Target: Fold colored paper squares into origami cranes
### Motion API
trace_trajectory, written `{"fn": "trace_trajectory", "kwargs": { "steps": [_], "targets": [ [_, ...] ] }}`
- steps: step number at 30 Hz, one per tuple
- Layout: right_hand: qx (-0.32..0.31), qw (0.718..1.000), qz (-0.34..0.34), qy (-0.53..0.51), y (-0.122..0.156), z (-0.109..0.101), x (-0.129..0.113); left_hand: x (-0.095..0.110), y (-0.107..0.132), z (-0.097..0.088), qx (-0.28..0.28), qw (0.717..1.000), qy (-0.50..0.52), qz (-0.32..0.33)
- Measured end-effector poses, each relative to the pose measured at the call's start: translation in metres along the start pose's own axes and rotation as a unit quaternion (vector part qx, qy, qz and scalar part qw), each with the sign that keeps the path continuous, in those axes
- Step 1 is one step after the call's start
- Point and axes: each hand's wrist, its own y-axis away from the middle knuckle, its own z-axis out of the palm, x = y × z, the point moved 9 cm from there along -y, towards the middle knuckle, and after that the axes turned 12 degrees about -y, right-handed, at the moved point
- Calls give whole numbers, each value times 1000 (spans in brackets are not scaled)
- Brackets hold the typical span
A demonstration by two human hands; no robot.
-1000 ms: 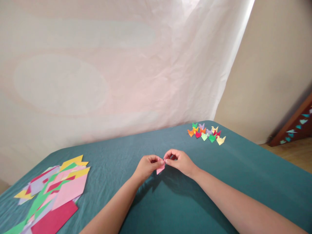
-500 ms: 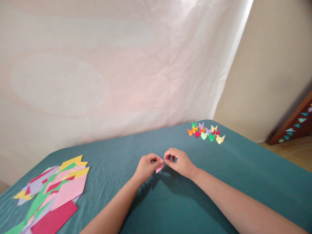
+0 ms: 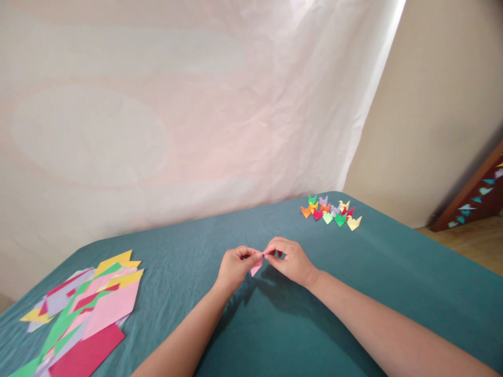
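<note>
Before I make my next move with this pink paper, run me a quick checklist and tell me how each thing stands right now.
1. Left hand grips the pink paper: ok, thumb and fingers pinch it.
2. Right hand is on the paper: ok, fingertips pinch at its upper end.
3. Fold at the pinched end is neat: cannot tell, fingers cover it.
4. Folded paper birds are apart from both hands: ok, they are grouped at the table's far right.
5. Loose sheets are squared up: not ok, they lie spread and overlapping on the left.
</note>
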Motion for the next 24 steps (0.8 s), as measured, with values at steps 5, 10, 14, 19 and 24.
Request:
{"fn": "trace_trajectory", "kwargs": {
  "steps": [5, 10, 14, 19, 24],
  "targets": [
    [-1, 1000, 27, -6, 1, 3, 6, 5, 2, -2, 23, 1000, -11, 18],
    [-6, 993, 93, -68, 2, 6, 18, 7, 3, -9, 53, 998, -21, 31],
    [-46, 979, 151, -130, 4, 13, 29, 7, 3, -12, 64, 997, -18, 35],
    [-45, 965, 180, -188, 7, 17, 40, 7, 3, -9, 61, 998, -8, 33],
    [-27, 961, 186, -204, 7, 16, 43, 5, 3, -6, 51, 998, 4, 26]
  ]
}}
